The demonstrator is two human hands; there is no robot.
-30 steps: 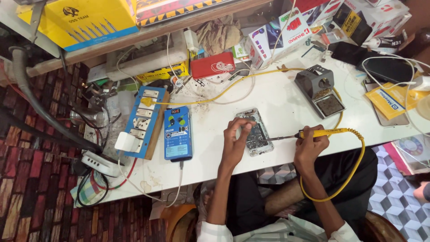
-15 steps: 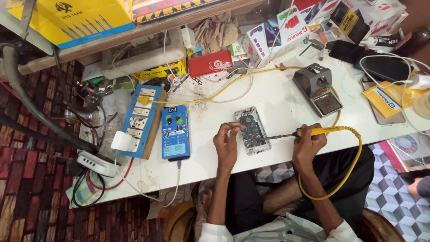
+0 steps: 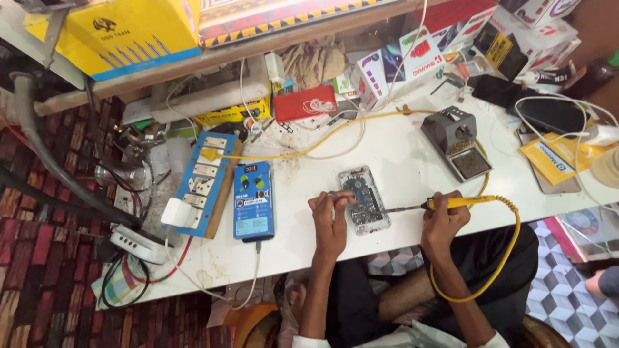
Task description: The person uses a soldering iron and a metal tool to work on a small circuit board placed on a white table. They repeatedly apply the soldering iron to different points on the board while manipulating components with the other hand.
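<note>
Head view, the only one: a person sits at a white worktop (image 3: 400,161) with an opened phone (image 3: 365,200) lying flat in front of them, back cover off and circuit board showing. The left hand (image 3: 330,219) rests at the phone's left edge, fingers curled on a thin pointed tool, probably tweezers, whose tip touches the upper left of the board. The right hand (image 3: 443,222) is clenched round the yellow handle of a soldering iron (image 3: 445,204), held almost level, its dark tip touching the phone's right edge.

I judge the step in hand to be soldering on the board: one hand steadies a part, the other brings heat. The next move calls for a still left hand and a light, short touch of the tip, with the yellow cord (image 3: 503,258) kept clear of the phone; the cord loops down past the person's lap and back up over the worktop.

Counted: one opened phone, one iron, one grey iron stand (image 3: 459,143) just beyond the phone to the right. One blue box (image 3: 253,201) lies left of the phone with a cable at its lower end, and one blue socket board (image 3: 203,180) lies beside that. One red case (image 3: 304,103) sits near the back wall, among several small cartons I cannot count surely. One yellow carton (image 3: 116,32) stands on the shelf above. Two hands at work, both the person's own.
</note>
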